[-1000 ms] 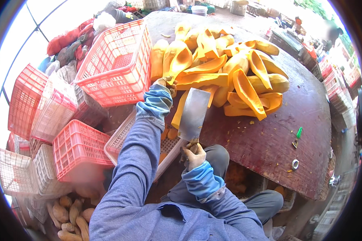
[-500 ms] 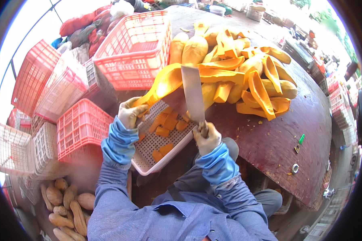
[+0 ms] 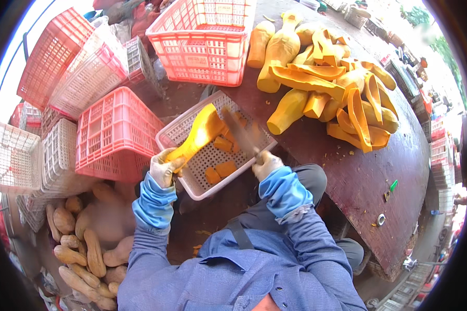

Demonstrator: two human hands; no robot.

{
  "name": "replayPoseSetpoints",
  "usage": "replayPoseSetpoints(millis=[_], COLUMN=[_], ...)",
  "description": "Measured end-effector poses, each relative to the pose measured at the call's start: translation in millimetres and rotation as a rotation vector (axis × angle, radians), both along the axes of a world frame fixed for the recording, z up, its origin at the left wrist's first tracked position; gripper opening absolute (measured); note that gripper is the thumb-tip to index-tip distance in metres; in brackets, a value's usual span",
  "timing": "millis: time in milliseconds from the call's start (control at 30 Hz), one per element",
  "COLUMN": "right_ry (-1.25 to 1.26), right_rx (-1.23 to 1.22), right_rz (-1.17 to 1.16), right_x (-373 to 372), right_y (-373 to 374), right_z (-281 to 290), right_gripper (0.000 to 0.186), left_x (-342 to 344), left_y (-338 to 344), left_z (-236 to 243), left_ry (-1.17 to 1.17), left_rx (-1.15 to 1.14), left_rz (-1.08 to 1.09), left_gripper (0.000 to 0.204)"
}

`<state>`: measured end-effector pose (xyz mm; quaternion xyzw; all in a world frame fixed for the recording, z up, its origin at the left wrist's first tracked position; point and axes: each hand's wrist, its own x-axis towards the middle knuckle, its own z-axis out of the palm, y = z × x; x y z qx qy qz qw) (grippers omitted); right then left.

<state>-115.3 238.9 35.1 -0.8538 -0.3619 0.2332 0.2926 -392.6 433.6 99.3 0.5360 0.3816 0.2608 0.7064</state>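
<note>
Gripping a long orange squash piece (image 3: 201,132) in the left hand (image 3: 163,169), slanting lengthwise up-right toward a broad grey metal cleaver (image 3: 239,132) (clasped in the right hand (image 3: 268,164)).

No lettering can be read; the marks on the far pink crate (image 3: 197,61) are too small.
</note>
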Motion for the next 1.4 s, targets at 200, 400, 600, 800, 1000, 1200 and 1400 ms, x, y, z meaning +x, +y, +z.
replayPoseSetpoints(millis=[200,400,600,800,1000,1200,1400], right_ry=[0.013,-0.002,0.184,0.504,0.739,0.889,1.039], right_rx=[0.589,-0.207,0.131,0.580,0.865,0.835,1.022], right_rz=[-0.168,0.363,-0.089,-0.478,-0.662,-0.702,-0.828], right_x=[-33,-31,-9,3,15,23,27], right_y=[18,10,5,-31,-42,-45,-51], right_z=[116,13,36,18,20,28,41], right_gripper=[0.024,0.029,0.027,0.019,0.014,0.020,0.021], left_x=[15,27,35,130,310,428,498], left_y=[14,3,35,49,39,48,-14], left_z=[-20,-13,-38,-55,-17,-2,27], left_ry=[-0.027,-0.169,-0.010,0.357,0.506,0.890,0.312], left_rx=[0.000,0.030,0.196,0.793,1.455,1.541,1.627], left_rz=[0.023,0.105,0.053,-0.102,-0.204,-0.388,-0.651], left_gripper=[0.038,0.031,0.031,0.065,0.084,0.082,0.067])
